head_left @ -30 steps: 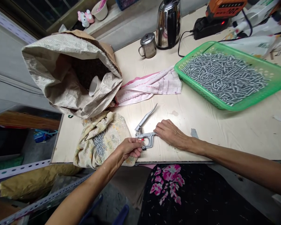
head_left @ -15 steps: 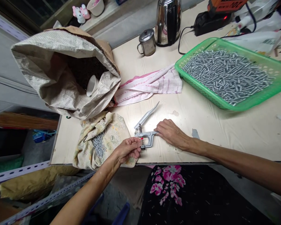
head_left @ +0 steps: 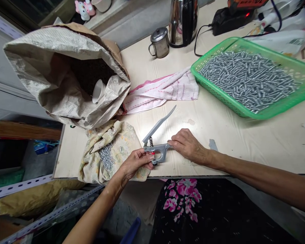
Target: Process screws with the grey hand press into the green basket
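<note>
A pair of grey snap-fastener pliers (head_left: 162, 148) lies near the table's front edge, its long lever (head_left: 159, 124) raised and a dark spring at the hinge. My right hand (head_left: 186, 144) is closed around the tail end of the frame. At the jaw, below a red tip (head_left: 153, 153), the thumb and fingers of my left hand (head_left: 137, 162) pinch a small spring (head_left: 154, 157), mostly hidden by the fingertips. Left of that hand, a heap of small metal springs (head_left: 107, 157) rests on a crumpled floral cloth (head_left: 130, 135).
A green basket (head_left: 218, 90) full of small metal springs stands at right. An open woven sack (head_left: 27, 67) with a white cup (head_left: 99, 90) inside is at left. Behind are a pink-striped towel (head_left: 165, 88), a lidded metal mug (head_left: 160, 44) and a kettle (head_left: 176, 27).
My left fingers have moved in closer to the jaw, around the red tip. The pliers have shifted slightly left and their lever appears a little higher. My right hand keeps its hold.
</note>
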`<state>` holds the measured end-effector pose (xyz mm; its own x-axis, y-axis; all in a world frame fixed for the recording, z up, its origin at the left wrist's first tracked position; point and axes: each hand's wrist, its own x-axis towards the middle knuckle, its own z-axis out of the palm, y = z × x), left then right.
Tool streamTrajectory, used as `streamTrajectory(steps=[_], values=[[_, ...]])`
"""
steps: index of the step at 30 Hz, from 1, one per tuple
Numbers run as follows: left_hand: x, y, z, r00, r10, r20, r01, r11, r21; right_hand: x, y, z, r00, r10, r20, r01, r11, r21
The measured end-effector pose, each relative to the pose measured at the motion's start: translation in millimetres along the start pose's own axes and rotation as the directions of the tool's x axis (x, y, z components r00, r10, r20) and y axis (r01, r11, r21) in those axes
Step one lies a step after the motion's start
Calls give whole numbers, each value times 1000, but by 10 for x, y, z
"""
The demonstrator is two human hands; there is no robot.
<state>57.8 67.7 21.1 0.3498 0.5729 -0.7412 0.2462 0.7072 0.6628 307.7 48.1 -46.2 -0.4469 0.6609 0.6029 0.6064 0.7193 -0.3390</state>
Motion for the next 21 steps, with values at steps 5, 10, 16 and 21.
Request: streamTrajectory(steps=[5, 10, 16, 21], values=[[17, -31, -33, 998, -60, -7, 59, 995, -78, -2, 11, 0, 1000, -1, 18, 1, 1000, -24], [-20, -17, 3, 998, -38, -53, 39, 999, 8, 3, 7, 7, 999, -31, 32, 33, 998, -60], [-2, 7, 45, 992, -64, -109, 66, 998, 16, -12, 8, 30, 999, -2, 49, 5, 997, -73], [42, -58, 120, 977, -36, -208, 48, 998, 51, -14, 2, 33, 998, 24, 55, -19, 995, -97]])
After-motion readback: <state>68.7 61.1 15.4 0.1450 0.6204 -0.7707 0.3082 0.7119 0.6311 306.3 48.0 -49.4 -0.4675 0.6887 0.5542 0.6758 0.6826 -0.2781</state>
